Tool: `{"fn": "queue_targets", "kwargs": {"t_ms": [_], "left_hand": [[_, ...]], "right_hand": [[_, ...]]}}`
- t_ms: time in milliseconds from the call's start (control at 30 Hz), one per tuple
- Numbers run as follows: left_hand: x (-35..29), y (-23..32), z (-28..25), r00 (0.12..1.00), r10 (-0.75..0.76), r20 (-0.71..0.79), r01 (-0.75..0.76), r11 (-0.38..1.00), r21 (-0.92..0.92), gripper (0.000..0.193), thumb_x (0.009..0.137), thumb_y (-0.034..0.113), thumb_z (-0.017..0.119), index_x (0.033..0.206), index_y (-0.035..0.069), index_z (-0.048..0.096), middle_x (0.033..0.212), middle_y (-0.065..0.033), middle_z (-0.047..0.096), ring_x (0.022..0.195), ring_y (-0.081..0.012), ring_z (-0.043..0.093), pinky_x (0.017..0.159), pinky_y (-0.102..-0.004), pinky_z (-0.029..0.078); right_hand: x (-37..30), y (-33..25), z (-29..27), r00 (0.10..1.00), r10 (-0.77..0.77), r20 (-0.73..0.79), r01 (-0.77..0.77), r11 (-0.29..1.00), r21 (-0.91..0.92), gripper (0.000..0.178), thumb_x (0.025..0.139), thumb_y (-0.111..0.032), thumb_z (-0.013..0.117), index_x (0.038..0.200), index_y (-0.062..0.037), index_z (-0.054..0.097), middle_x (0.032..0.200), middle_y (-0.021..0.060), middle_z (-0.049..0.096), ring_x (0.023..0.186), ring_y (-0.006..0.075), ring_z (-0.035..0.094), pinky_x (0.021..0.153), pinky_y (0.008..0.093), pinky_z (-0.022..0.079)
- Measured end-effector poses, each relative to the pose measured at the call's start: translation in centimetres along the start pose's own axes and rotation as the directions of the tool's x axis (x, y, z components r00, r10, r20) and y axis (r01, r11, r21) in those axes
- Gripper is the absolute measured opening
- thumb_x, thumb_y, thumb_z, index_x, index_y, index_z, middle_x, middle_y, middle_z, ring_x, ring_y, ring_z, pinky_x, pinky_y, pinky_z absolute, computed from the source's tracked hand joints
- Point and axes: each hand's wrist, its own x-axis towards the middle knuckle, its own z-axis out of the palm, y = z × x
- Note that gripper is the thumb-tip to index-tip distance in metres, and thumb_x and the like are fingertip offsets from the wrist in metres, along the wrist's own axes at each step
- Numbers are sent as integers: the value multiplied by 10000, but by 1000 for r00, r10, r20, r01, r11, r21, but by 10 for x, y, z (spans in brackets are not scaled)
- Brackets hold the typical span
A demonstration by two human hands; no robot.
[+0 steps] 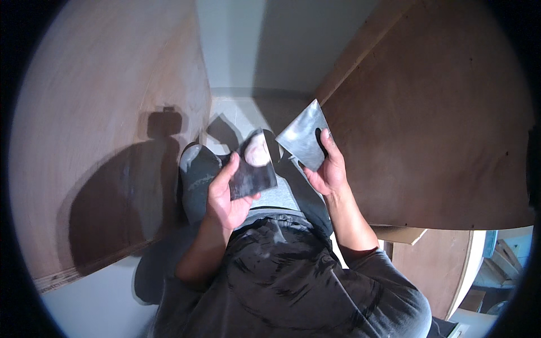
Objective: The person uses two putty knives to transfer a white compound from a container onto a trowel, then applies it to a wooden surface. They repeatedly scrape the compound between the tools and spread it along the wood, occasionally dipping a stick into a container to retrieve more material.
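My left hand [224, 198] is closed on a dark, flat, four-sided scraper plate [252, 181], thumb on its upper face and fingers beneath. A smooth whitish-pink blob of paste, like putty [257, 153], sits toward the plate's far end. To the right and slightly farther out, my right hand [331, 169] grips a shiny metal scraper plate [303, 134] by its near right side. The thumb lies along that plate, with a dark shadow or slot beside it. A small gap separates the two plates; they do not touch.
Brown wood panels rise close on the left [124, 96] and on the right [428, 129]. A pale wall [231, 50] stands ahead. My knees and legs lie below the plates. Wood pieces [504, 262] show at the lower right. Shadows fall on the left panel.
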Motion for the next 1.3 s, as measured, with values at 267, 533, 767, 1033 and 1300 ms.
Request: {"fn": "queue_targets", "kwargs": {"t_ms": [267, 533, 767, 1033, 1300], "left_hand": [[-21, -26, 25, 914, -377, -146, 383, 924, 11, 420, 1042, 392, 461, 1185, 19, 589, 818, -71, 673, 547, -148, 593, 437, -264, 464], [6, 0, 35, 989, -39, -140, 44, 998, 33, 377, 1059, 250, 443, 1326, -1, 530, 1135, -154, 681, 870, -230, 723, 547, -335, 606], [14, -9, 30, 976, 43, -213, 48, 915, 401, 418, 968, 264, 591, 1300, 11, 565, 1138, -135, 687, 967, -235, 709, 623, -386, 624], [26, -4, 39, 960, 211, -184, -112, 892, 439, 401, 1013, 281, 564, 1268, -29, 575, 1121, -145, 679, 955, -237, 705, 694, -370, 619], [22, -19, 36, 861, 499, -94, -389, 768, 508, 430, 1030, 285, 564, 1305, -44, 556, 1231, -168, 629, 1129, -228, 616, 979, -358, 475]], "right_hand": [[-3, 20, -28, 961, 190, 201, -179, 981, -69, 358, 870, -332, 786, 1006, -43, 624, 814, 31, 664, 660, 131, 629, 582, 266, 524], [-22, -21, -77, 947, 320, -24, -320, 946, -40, 337, 871, -104, 769, 1170, -47, 627, 1008, 48, 708, 903, 122, 690, 799, 289, 586], [-17, -47, -71, 995, 60, 85, -18, 903, -429, 258, 865, -3, 722, 1080, -84, 605, 1034, 2, 678, 961, 92, 642, 863, 283, 522], [-2, -82, -2, 836, -103, 540, 547, 64, -835, 458, 864, 55, 607, 1265, -165, 644, 1102, 75, 626, 1000, 218, 597, 909, 384, 499], [-10, -79, 53, 705, 126, 698, 630, -563, -535, 442, 844, -165, 642, 1258, -310, 692, 1158, -3, 633, 1003, 215, 548, 855, 352, 423]]}}
